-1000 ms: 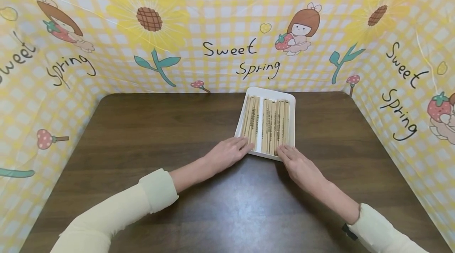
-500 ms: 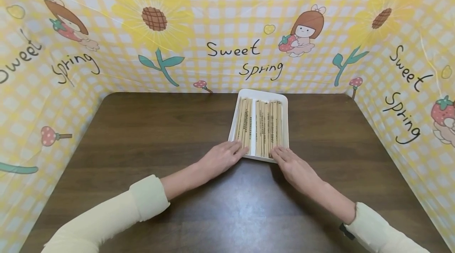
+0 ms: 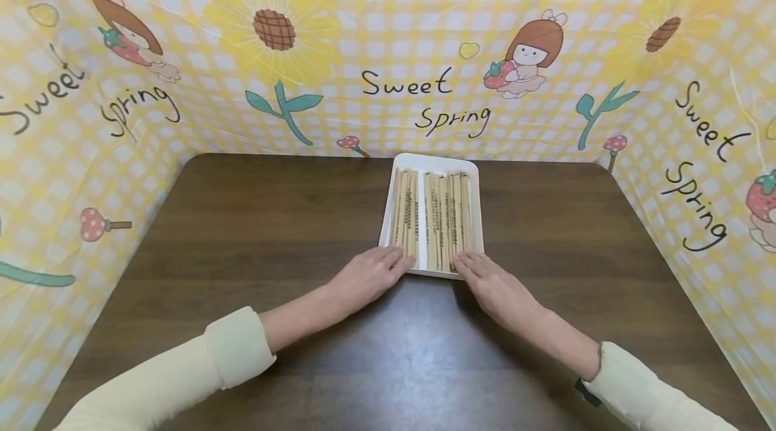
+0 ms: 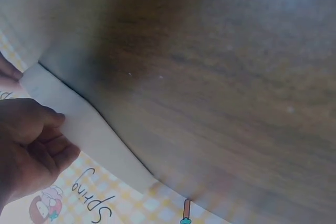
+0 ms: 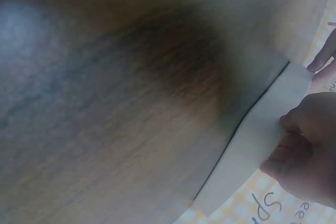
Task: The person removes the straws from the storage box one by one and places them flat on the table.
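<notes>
A shallow white tray (image 3: 422, 249) lies on the table toward the back wall in the head view. Inside it are two groups of slim sticks in printed paper sleeves: a left group (image 3: 405, 209) and a right group (image 3: 446, 215), with a bare strip between. My left hand (image 3: 368, 277) grips the tray's near left corner, and my right hand (image 3: 498, 286) holds the near right corner. In both wrist views each thumb lies against the tray's outer wall (image 4: 105, 140). Fingertips reach over the rim by the sticks' near ends, which they partly hide.
The dark wood-grain table (image 3: 261, 215) spreads around the tray. A yellow checked cloth wall (image 3: 339, 27) with printed flowers and lettering stands along the back and both sides. The tray's far end lies close to the back wall.
The tray has slid left along the table, with both hands moving along on its near corners. The head view has shifted slightly. The grip looks the same.
</notes>
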Motion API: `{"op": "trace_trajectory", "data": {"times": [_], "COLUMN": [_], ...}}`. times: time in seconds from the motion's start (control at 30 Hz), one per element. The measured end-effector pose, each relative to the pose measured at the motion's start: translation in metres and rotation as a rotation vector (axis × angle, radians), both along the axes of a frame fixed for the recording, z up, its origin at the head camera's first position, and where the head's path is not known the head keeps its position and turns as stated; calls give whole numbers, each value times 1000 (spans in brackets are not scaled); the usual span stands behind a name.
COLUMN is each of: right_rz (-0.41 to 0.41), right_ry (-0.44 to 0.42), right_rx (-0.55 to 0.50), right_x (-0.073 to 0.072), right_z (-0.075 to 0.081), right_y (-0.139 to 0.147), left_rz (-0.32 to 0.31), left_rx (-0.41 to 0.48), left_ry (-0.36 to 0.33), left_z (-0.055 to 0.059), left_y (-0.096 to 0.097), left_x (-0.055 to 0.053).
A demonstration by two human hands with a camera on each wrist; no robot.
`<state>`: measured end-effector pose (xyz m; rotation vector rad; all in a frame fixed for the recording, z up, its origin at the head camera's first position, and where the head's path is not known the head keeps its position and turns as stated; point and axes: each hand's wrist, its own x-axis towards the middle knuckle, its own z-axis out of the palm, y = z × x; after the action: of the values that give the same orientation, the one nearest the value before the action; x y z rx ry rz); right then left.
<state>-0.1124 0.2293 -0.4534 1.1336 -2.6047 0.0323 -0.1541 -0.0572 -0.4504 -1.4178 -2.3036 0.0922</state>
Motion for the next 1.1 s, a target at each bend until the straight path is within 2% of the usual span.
{"op": "trace_trajectory", "data": {"times": [0.37,0.67,1.1], "right_rz": [24,63,77], "right_ry": [-17,-28,-9], "right_rx": [17,5,40], "right_x": [-1,1,3], "right_z": [0,2,2], "right_y": [-10,-16,-23], "left_rz": [49,56,63], "left_rx": [-30,-37,-16], "left_ry": [-3,-18,-40], "left_z": [5,8,7], "left_y": [-10,-19,-28], "left_x": [13,23,27]}}
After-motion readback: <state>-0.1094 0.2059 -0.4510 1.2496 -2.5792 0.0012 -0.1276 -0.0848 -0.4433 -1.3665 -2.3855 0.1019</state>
